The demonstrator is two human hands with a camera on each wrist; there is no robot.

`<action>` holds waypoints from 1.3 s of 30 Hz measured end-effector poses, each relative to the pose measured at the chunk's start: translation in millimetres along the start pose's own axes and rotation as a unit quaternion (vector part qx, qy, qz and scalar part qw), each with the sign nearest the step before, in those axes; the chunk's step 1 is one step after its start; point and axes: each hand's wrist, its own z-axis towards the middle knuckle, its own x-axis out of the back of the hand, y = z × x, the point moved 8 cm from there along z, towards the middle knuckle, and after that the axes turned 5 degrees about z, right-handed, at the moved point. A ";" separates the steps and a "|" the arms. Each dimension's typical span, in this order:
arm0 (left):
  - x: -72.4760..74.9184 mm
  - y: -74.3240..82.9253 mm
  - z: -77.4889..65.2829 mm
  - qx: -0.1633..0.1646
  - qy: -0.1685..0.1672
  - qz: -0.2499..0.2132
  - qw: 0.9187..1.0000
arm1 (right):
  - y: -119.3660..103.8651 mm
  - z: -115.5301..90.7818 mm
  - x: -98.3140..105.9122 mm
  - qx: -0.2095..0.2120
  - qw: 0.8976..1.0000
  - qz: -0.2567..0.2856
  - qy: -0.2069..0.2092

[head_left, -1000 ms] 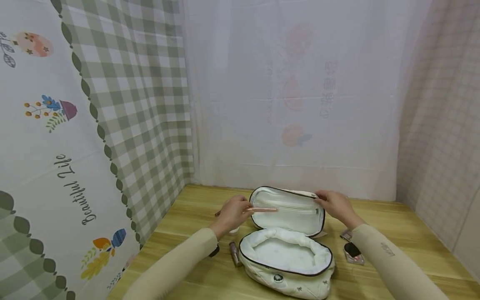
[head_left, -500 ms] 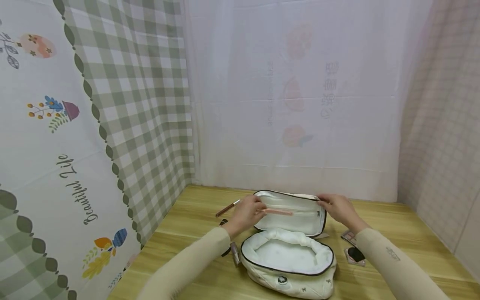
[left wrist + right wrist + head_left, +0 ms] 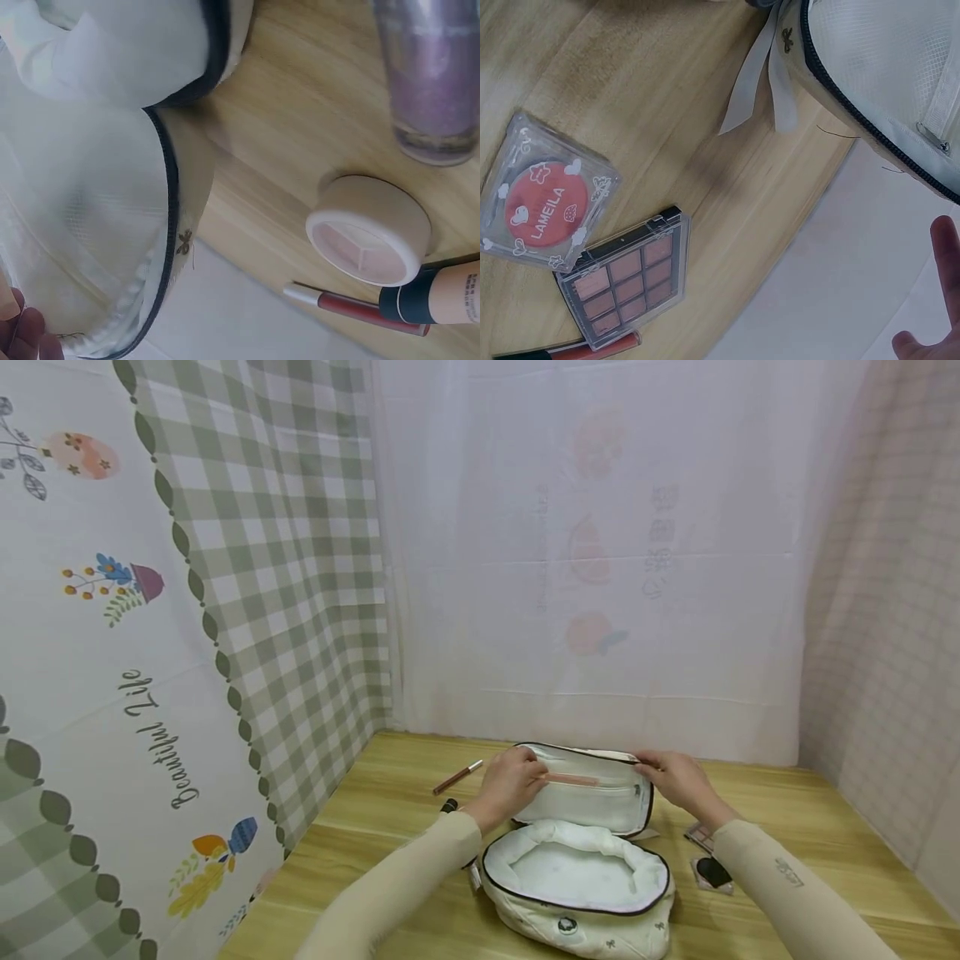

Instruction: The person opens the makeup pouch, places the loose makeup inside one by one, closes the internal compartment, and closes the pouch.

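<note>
A white quilted cosmetic bag [image 3: 577,931] stands unzipped on the table, its lid [image 3: 581,814] raised at the back. My left hand [image 3: 512,785] holds a slim pink pen-like stick [image 3: 573,779] in front of the lid's inner zip pocket, and the stick points right. At the lid's upper right corner, my right hand [image 3: 681,781] grips the edge between thumb and fingers. In the left wrist view, only the fingertips [image 3: 28,334] and one end of the stick show at the lower left.
Left of the bag lie a red lip gloss [image 3: 360,309], a round powder pot [image 3: 371,229], a dark-capped tube [image 3: 442,292] and a purple bottle [image 3: 435,82]. To the right are a blush compact [image 3: 547,195], an eyeshadow palette [image 3: 630,277] and another gloss tube [image 3: 615,346].
My left hand has moved right with the pink stick, across the inside of the lid, uncovering the red lip gloss. The right hand stays at the lid's corner, which has dipped slightly.
</note>
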 end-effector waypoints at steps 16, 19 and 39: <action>-20.2 1.5 10.8 0.025 -0.034 0.122 0.992 | 0.8 -0.2 -1.1 -0.005 1.000 0.022 -0.015; -20.8 4.4 11.5 0.021 -0.019 0.153 0.988 | 1.8 -0.3 -1.0 -0.003 1.000 0.026 -0.016; -39.9 13.9 10.9 0.005 -0.089 0.215 0.973 | -0.7 -4.6 -0.4 0.000 0.999 0.036 -0.029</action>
